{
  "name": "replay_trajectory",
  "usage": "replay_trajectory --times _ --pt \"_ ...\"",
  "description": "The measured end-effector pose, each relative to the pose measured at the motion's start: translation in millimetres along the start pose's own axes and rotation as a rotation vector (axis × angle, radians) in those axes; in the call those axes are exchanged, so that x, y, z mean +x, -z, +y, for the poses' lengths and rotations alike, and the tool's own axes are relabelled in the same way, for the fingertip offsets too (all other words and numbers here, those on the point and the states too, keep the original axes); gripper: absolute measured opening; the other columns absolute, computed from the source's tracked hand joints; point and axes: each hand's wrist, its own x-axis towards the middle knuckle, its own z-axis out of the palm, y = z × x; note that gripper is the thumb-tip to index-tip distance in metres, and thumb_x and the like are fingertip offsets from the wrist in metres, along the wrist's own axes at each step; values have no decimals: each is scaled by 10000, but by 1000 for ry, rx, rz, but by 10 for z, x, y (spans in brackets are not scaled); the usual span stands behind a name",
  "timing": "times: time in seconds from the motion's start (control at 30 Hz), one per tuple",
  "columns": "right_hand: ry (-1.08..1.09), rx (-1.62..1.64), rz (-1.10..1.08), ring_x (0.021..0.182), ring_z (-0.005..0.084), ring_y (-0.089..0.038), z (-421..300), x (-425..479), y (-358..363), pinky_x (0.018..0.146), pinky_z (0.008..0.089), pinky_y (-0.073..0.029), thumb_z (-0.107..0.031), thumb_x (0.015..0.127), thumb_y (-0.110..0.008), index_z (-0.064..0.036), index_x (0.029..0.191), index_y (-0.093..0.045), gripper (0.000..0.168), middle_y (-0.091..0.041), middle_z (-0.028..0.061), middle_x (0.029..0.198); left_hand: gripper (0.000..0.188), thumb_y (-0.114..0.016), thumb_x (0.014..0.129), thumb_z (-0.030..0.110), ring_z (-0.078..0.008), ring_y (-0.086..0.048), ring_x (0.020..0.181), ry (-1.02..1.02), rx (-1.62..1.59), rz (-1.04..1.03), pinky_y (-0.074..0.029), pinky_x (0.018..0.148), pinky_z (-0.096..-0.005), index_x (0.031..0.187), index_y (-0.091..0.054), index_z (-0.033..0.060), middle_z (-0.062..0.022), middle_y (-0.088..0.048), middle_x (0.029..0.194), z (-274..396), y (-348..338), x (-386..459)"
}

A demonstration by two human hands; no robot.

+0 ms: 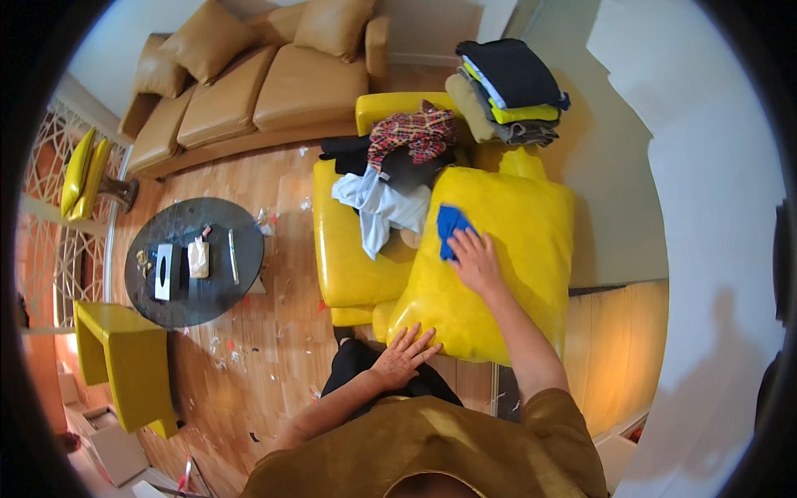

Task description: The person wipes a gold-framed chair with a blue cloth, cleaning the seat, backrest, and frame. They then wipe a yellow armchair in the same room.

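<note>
Fingers of my right hand (pixel 475 260) press on a crumpled blue cloth (pixel 451 227), which lies against a large glossy yellow cushion (pixel 523 243). My left hand (pixel 403 359) holds nothing and rests with spread fingers on the near edge of that cushion, above my knees. Beneath and beside the cushion is a yellow leather-look armchair (pixel 355 267). On the chair, left of the cushion, lie a light blue garment (pixel 395 205), a red plaid shirt (pixel 414 134) and black clothing (pixel 342 149) in a loose heap.
A stack of folded clothes (pixel 514 81) stands behind the chair. A tan sofa (pixel 305 81) lines the back. At left, an oval dark table (pixel 212 305) carries a tissue box (pixel 164 274), beside a yellow stool (pixel 134 367). Paper scraps litter the wood floor (pixel 274 336).
</note>
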Motion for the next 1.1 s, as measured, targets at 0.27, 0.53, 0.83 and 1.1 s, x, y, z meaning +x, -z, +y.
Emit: replay_trajectory --times 0.27,0.53,0.83,1.1 --pt "-171 144 155 1376 312 -391 -284 -1156 240 1135 493 -259 -253 881 -660 -65 1344 -535 516 -456 150 1455 709 -758 777 239 -404 -286 1417 6 -19 199 -239 1169 -520 1420 -464 182 -136 -368 1508 55 100 56" --pt "-317 96 172 1399 322 -363 -427 -2245 422 1126 534 -256 -193 747 -790 -74 1333 -526 654 -416 154 1487 748 -724 820 359 -437 -291 1397 -71 -117 435 -231 1154 -543 1442 -412 86 -222 -358 1476 261 386 875" --pt "-591 35 283 1398 323 -362 427 -1649 343 1125 557 -242 -307 905 -648 -66 1354 -504 530 -414 158 1492 917 -618 856 575 -396 -122 1488 -54 -14 277 -84 1193 -538 1542 -250 90 -212 -158 1605 405 217 1278" --pt "-648 83 288 1412 360 -345 -188 -2943 34 1116 576 -247 -341 893 -655 -90 1446 -430 648 -332 169 1555 954 -635 843 587 -370 -59 1504 -6 103 167 -61 1206 -520 1552 -218 103 -193 -94 1622 325 49 1216"
